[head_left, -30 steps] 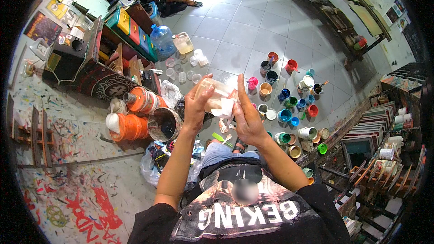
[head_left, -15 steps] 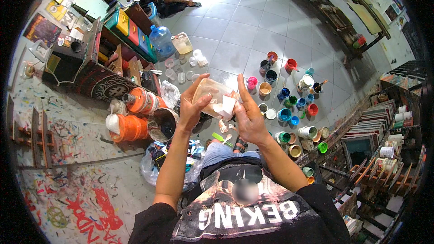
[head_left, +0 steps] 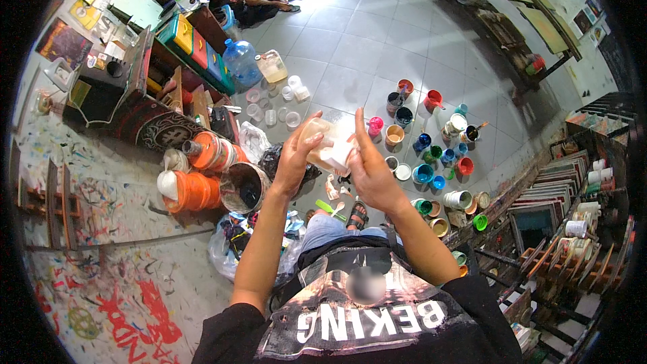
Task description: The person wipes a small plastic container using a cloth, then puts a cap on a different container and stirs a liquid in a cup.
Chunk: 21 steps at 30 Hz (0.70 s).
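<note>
Between my two hands, above the floor in front of me, is a translucent plastic container (head_left: pixel 322 155) with a white patch on its side. Whether anything is inside I cannot tell. My left hand (head_left: pixel 294 160) is wrapped round its left side, fingers over the upper edge. On the other side my right hand (head_left: pixel 375 170) grips it, with one digit pointing up along the edge. Below the container, a green strip-like tool (head_left: pixel 330 209) and a white spoon (head_left: pixel 338 208) lie near my feet.
Several paint pots, such as a blue one (head_left: pixel 423 173) and a red one (head_left: pixel 433 100), stand on the floor to the right. At left are orange buckets (head_left: pixel 192 190), a water jug (head_left: pixel 241 62) and clear cups (head_left: pixel 271 116). Someone's legs (head_left: pixel 266 0) extend across the far floor.
The container has turned in my hands, and the white part now sits lower and closer to the middle. My left hand has shifted slightly right. The far person's legs moved a little.
</note>
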### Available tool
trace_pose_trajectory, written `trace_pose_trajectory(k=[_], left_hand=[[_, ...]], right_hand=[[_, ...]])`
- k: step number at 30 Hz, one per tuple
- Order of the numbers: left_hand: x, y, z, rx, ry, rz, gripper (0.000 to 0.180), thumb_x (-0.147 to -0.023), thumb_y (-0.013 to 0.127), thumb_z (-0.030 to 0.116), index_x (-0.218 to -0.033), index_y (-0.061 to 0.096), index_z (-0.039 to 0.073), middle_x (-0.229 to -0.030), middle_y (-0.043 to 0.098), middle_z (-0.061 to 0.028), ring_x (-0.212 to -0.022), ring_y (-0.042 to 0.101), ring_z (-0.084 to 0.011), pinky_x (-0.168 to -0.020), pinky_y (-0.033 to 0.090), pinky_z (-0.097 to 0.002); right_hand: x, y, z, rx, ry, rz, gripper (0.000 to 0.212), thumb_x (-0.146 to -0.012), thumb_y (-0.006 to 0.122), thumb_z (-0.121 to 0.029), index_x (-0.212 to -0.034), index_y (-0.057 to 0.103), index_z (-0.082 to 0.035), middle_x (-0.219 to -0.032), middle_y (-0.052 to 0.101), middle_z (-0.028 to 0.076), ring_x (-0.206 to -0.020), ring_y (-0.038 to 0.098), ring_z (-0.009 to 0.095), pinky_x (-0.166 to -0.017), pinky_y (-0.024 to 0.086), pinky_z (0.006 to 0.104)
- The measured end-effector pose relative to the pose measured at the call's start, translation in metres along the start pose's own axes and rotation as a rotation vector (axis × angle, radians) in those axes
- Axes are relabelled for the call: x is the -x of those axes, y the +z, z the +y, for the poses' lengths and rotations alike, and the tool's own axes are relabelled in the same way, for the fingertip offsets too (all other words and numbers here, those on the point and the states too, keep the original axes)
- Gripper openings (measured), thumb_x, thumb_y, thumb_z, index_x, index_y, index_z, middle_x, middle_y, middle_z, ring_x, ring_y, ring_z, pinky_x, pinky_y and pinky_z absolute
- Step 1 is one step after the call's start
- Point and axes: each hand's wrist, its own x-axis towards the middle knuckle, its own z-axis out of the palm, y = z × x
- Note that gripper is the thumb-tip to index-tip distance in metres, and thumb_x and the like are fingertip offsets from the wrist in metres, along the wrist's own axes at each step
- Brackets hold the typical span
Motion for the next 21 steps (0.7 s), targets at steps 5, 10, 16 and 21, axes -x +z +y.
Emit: trace_pose_trajectory(k=[5,10,16,21], left_hand=[[-0.004,-0.001,-0.011,-0.040,-0.047,0.137,0.049,-0.096,0.060,0.031,-0.132,0.059,-0.002,-0.114,0.066,-0.0095,-0.099,0.064,-0.0133,-0.088,0.051,-0.0286],[0.001,-0.001,-0.018,-0.088,0.064,0.114,0.051,-0.093,0.065,0.031,-0.131,0.059,-0.003,-0.110,0.067,-0.0093,-0.099,0.062,-0.0131,-0.089,0.051,-0.0285],[0.002,-0.014,-0.008,-0.141,0.219,-0.026,0.060,-0.084,0.073,0.029,-0.135,0.058,0.002,-0.116,0.066,-0.0086,-0.104,0.061,-0.0153,-0.095,0.048,-0.0308],[-0.004,-0.023,-0.003,-0.196,0.296,-0.118,0.062,-0.078,0.076,0.027,-0.132,0.059,0.003,-0.122,0.061,-0.0086,-0.110,0.059,-0.0175,-0.098,0.045,-0.0316]], right_hand=[[0.011,0.005,-0.005,0.033,0.194,-0.118,0.072,-0.095,0.042,-0.004,-0.158,0.009,-0.002,-0.097,0.056,0.029,-0.089,0.058,0.038,-0.082,0.049,0.0426],[0.007,0.007,-0.002,-0.154,0.178,0.035,0.068,-0.096,0.040,-0.004,-0.157,0.011,0.001,-0.107,0.061,0.027,-0.098,0.063,0.033,-0.089,0.049,0.0394],[0.004,-0.003,0.021,-0.461,0.357,-0.037,0.064,-0.099,0.040,-0.006,-0.158,0.014,0.001,-0.110,0.061,0.016,-0.098,0.060,0.018,-0.091,0.050,0.0338],[0.002,0.001,0.030,-1.242,0.750,-0.044,0.057,-0.099,0.033,-0.003,-0.155,0.021,0.003,-0.132,0.054,0.019,-0.114,0.063,0.029,-0.100,0.051,0.0465]])
